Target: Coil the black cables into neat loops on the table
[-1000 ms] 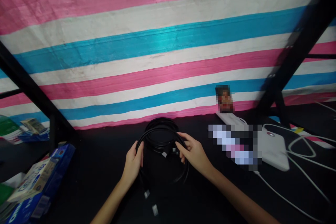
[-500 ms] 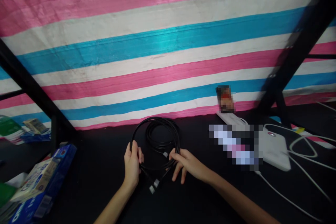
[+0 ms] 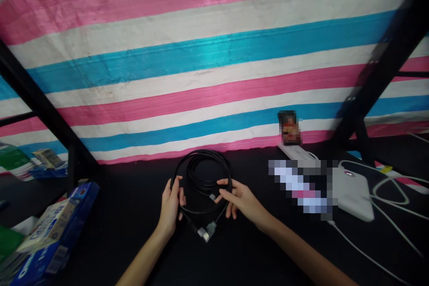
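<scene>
A black cable (image 3: 204,212) is wound into a round coil, held between my hands just above the black tabletop. My left hand (image 3: 170,205) grips the coil's left side, thumb and fingers wrapped around the strands. On its right side, my right hand (image 3: 243,201) pinches the strands between thumb and index finger, with the other fingers spread below. Grey-and-silver plug ends (image 3: 205,233) dangle under the coil, close together. More black cable loops (image 3: 196,185) lie behind, with a small grey connector (image 3: 212,197) near my right fingertips. I cannot tell whether these loops join the held coil.
Blue boxes (image 3: 63,237) and a cream packet (image 3: 47,223) are at the left. A white power strip or adapter (image 3: 355,190) with white cords (image 3: 365,248) stands at the right, beside a pixelated patch. Black frame legs (image 3: 365,94) flank a striped sheet (image 3: 201,58).
My right hand has shifted slightly up and right along the coil, its fingers regripping. The plug ends have swung right and closer together. The view has moved slightly.
</scene>
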`<action>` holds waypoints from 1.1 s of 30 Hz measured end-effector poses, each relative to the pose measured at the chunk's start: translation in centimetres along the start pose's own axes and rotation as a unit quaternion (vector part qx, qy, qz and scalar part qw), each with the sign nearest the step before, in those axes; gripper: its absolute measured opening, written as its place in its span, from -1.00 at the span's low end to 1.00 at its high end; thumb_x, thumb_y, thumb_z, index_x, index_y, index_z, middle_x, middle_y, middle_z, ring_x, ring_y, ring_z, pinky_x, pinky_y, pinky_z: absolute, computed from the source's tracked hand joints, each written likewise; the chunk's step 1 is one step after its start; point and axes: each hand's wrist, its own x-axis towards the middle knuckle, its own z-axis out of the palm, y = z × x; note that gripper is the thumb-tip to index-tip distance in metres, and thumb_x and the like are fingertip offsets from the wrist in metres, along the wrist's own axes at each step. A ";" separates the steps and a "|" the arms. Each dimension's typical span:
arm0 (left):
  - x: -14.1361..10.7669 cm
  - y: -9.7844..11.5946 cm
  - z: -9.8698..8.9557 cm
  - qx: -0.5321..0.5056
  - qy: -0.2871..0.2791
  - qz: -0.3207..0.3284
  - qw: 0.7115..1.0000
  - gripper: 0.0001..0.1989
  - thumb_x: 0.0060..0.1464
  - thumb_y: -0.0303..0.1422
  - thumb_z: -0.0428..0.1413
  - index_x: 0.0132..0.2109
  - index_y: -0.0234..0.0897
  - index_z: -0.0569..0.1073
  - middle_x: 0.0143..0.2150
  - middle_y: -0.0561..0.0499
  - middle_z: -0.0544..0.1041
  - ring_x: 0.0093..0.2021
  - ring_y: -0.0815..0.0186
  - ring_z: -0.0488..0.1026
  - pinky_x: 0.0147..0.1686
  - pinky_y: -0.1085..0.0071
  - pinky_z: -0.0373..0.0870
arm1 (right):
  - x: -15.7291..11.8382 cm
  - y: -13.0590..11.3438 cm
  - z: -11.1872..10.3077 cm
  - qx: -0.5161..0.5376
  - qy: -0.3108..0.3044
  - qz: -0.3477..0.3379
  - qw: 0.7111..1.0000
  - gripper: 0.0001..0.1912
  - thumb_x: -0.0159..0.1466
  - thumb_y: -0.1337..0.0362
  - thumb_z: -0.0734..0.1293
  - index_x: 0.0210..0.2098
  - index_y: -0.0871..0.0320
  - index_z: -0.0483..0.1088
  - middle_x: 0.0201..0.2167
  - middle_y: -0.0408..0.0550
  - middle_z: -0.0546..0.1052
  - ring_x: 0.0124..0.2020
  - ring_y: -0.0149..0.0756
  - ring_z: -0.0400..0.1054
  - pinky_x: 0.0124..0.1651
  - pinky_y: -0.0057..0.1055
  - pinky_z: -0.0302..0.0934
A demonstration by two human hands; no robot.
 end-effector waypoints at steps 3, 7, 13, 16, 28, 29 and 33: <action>0.0 0.0 0.0 -0.003 -0.007 -0.013 1.000 -0.53 -0.05 0.02 0.01 -0.11 -0.22 0.28 -0.72 0.26 0.06 -0.77 0.49 0.00 -0.92 0.66 -0.10 | -0.3 -0.6 0.1 -0.006 0.031 -0.006 0.999 -0.49 0.13 0.08 0.30 -0.02 0.21 0.18 -0.39 -0.02 0.53 -0.75 -0.54 0.27 -0.72 -0.59 0.09; 0.0 -0.1 0.0 -0.003 -0.019 -0.017 1.000 -0.53 -0.05 0.03 0.02 -0.12 -0.22 0.27 -0.72 0.26 0.05 -0.77 0.50 0.00 -0.91 0.67 -0.10 | -0.5 -0.9 0.3 -0.016 0.052 -0.014 0.998 -0.45 0.15 0.08 0.27 0.07 0.19 0.14 -0.40 -0.06 0.51 -0.74 -0.57 0.24 -0.71 -0.60 0.07; 0.2 -0.1 -0.3 -0.018 -0.038 -0.032 0.999 -0.52 -0.06 0.02 0.04 -0.11 -0.22 0.28 -0.73 0.27 0.04 -0.78 0.51 -0.01 -0.91 0.68 -0.11 | -0.4 -0.4 0.2 -0.017 0.034 -0.050 0.998 -0.34 0.17 0.07 0.25 0.20 0.11 -0.03 -0.41 -0.10 0.49 -0.76 -0.57 0.20 -0.74 -0.60 0.04; 0.1 -0.1 -0.3 -0.013 -0.048 -0.033 0.998 -0.51 -0.05 0.00 0.03 -0.05 -0.22 0.28 -0.73 0.26 0.08 -0.79 0.50 0.02 -0.92 0.66 -0.09 | -0.5 -0.6 0.1 -0.003 0.025 -0.036 0.999 -0.30 0.19 0.04 0.22 0.23 0.08 -0.09 -0.48 -0.16 0.47 -0.79 -0.55 0.20 -0.77 -0.61 0.02; -0.1 0.2 -0.1 -0.030 -0.137 -0.052 0.989 -0.59 0.03 -0.17 0.01 0.00 -0.20 0.17 -0.62 0.16 0.34 -0.81 0.38 0.25 -0.89 0.61 0.02 | -0.7 -2.2 -0.5 0.055 0.125 -0.051 0.989 -0.45 0.15 0.07 0.27 0.09 0.10 0.17 -0.65 -0.31 0.31 -0.86 -0.66 -0.06 -0.82 -0.65 -0.19; 0.0 0.0 -0.1 -0.036 -0.144 -0.061 0.987 -0.64 0.03 -0.18 0.00 -0.05 -0.20 0.18 -0.61 0.17 0.33 -0.80 0.39 0.26 -0.88 0.61 0.03 | -0.7 -2.3 -0.5 0.058 0.128 -0.050 0.989 -0.45 0.14 0.09 0.29 0.08 0.11 0.18 -0.63 -0.30 0.32 -0.84 -0.67 -0.05 -0.81 -0.65 -0.17; 0.1 -0.7 0.0 -0.054 -0.151 -0.063 0.985 -0.75 0.03 -0.18 0.02 -0.22 -0.21 0.19 -0.54 0.17 0.33 -0.77 0.42 0.29 -0.84 0.60 0.09 | -0.5 -2.4 -0.7 0.054 0.099 -0.041 0.993 -0.42 0.11 0.15 0.32 0.10 0.16 0.17 -0.57 -0.24 0.37 -0.78 -0.67 -0.03 -0.76 -0.65 -0.09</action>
